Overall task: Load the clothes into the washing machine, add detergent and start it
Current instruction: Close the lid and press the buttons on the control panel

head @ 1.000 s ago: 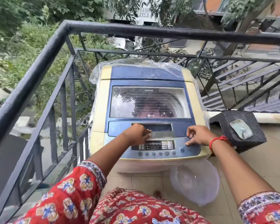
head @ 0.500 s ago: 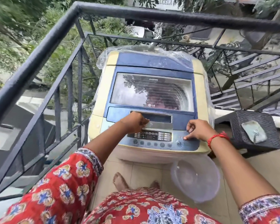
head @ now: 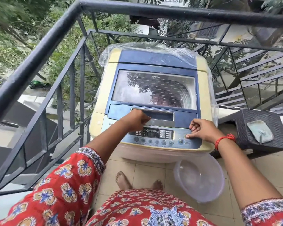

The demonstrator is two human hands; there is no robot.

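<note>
The washing machine (head: 155, 101), a top-loader in cream and blue, stands at the centre of the view in a balcony corner, its back and sides draped in clear plastic sheeting (head: 153, 46). Its lid (head: 153, 88) is down, and through the glass window some dark, reddish clothes (head: 167, 98) show inside the drum (reflections of trees blur the rest).

The left hand (head: 136, 119) sits at 6 o'clock of the window, fingers curled into the recessed lid handle (head: 158, 117); whether it grips the edge or merely rests there I cannot tell. The right hand (head: 201, 130) lies at the 4 o'clock corner of the machine top, its fingers loosely curled and holding nothing, with the thumb tip touching the control panel (head: 155, 136) just right of the round start button (head: 180, 141). A red thread bracelet (head: 224, 139) circles that wrist.

A black metal railing (head: 59, 35) runs from 8 o'clock up around to 2 o'clock. At 3 o'clock stands a dark woven stool (head: 265, 128) with a pale green dish (head: 260, 132) on top. On the tiled floor at 5 o'clock, a clear plastic tub (head: 199, 178) rests against the machine's front. Two bare feet (head: 123, 180) and red patterned clothing (head: 69, 190) fill the 6 o'clock edge.
</note>
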